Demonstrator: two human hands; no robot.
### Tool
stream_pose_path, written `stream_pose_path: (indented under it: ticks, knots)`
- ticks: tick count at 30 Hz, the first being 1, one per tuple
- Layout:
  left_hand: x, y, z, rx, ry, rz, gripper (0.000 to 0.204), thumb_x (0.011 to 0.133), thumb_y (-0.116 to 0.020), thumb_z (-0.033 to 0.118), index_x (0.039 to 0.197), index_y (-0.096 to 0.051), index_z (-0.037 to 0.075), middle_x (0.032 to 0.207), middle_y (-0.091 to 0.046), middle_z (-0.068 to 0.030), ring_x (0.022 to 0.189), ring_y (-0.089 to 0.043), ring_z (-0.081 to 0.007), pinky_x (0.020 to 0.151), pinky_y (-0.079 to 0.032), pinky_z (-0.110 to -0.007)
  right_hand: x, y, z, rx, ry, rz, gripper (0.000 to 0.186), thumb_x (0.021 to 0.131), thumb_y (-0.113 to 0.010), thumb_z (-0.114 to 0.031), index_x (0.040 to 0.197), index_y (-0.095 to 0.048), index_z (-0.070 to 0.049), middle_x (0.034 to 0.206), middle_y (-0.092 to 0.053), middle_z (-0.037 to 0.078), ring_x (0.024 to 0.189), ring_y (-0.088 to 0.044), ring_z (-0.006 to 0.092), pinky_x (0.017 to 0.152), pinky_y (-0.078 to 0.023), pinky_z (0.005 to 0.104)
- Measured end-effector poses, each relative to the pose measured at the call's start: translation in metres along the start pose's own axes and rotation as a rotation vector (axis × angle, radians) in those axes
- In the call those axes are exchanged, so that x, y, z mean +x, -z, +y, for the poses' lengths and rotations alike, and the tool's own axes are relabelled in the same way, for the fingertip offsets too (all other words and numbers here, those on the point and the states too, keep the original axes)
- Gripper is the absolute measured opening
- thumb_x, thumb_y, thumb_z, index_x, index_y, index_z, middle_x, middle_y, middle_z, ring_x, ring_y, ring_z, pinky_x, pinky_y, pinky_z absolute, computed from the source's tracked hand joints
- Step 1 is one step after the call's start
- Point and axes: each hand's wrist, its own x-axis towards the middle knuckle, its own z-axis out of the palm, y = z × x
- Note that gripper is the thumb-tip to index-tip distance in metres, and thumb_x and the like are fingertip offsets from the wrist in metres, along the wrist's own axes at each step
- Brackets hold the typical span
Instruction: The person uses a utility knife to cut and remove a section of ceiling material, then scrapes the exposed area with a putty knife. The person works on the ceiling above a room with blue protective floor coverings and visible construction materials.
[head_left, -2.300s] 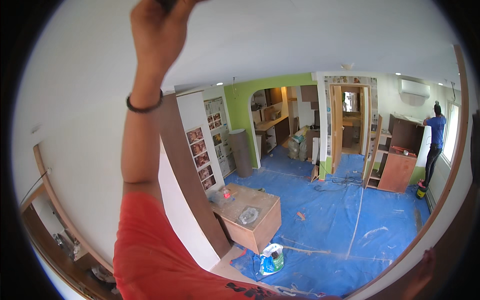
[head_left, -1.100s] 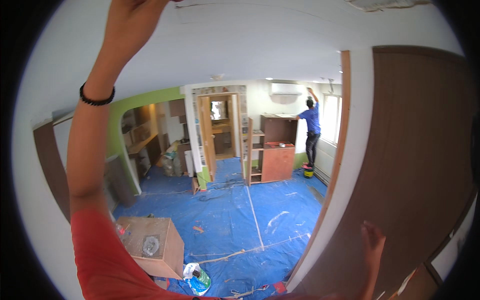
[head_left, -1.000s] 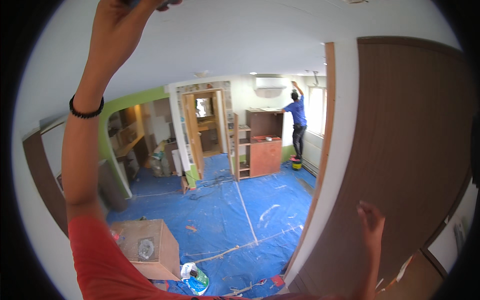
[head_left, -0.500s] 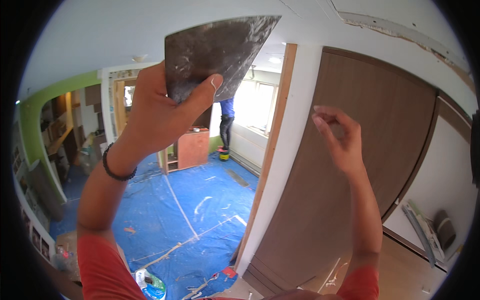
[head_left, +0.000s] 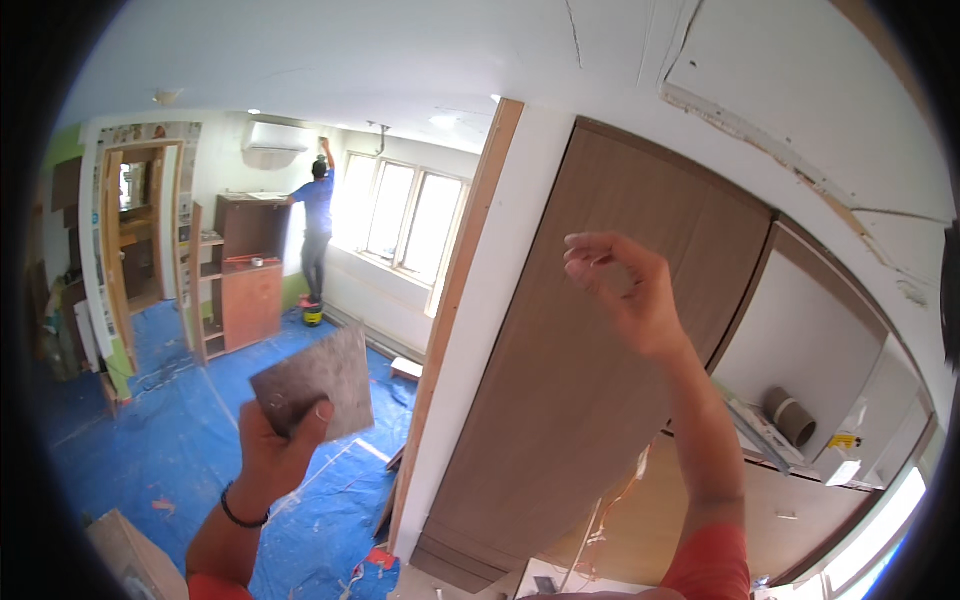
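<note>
My left hand grips a putty spreader, a flat, dark grey, four-sided blade with pale smears. The thumb lies across its near face and the fingers go behind it, out of sight. A dark beaded band circles that wrist. Raised in front of the tall brown door panel, my right hand has its thumb and fingertips drawn together in a pinch. Anything between those tips is too small or blurred to make out. Above both hands spreads the white ceiling, with cracks and a rough, broken-edged seam at the right.
Blue sheeting covers the floor. A wood-edged wall end stands between the room and the brown panel. Beyond, a person in blue stands on a bucket beside a cabinet. A shelf at right holds a roll.
My left hand has dropped from near the ceiling, carrying the putty spreader down. The view has swung right and shows more ceiling. My right hand stays raised, its fingers still pinched.
</note>
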Motion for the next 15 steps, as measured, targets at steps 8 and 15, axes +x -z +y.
stream_pose_path:
  ticks: [8,15]
  knots:
    - [0.056,-0.001,-0.02,0.218,-0.31,-0.033,0.019,0.096,-0.071,0.012,0.106,-0.068,-0.004,0.089,-0.074,-0.0131,0.078,-0.069,-0.0145,0.068,-0.052,-0.031,0.03,-0.011,-0.044,-0.169,0.052,-0.028,0.022,0.095,-0.073,-0.013,0.115,-0.073,-0.006,0.101,-0.076,0.005,0.096,-0.07,0.0149,0.089,-0.051,0.0316]
    - [0.183,-0.043,0.113,0.192,-0.958,0.061,0.034,0.098,-0.071,0.024,0.117,-0.064,-0.003,0.081,-0.071,-0.0189,0.067,-0.071,-0.0324,0.062,-0.053,-0.034,0.079,0.012,-0.076,-0.255,0.167,0.206,0.022,0.095,-0.072,-0.017,0.111,-0.073,-0.003,0.093,-0.076,0.008,0.089,-0.07,0.0163,0.085,-0.051,0.03]
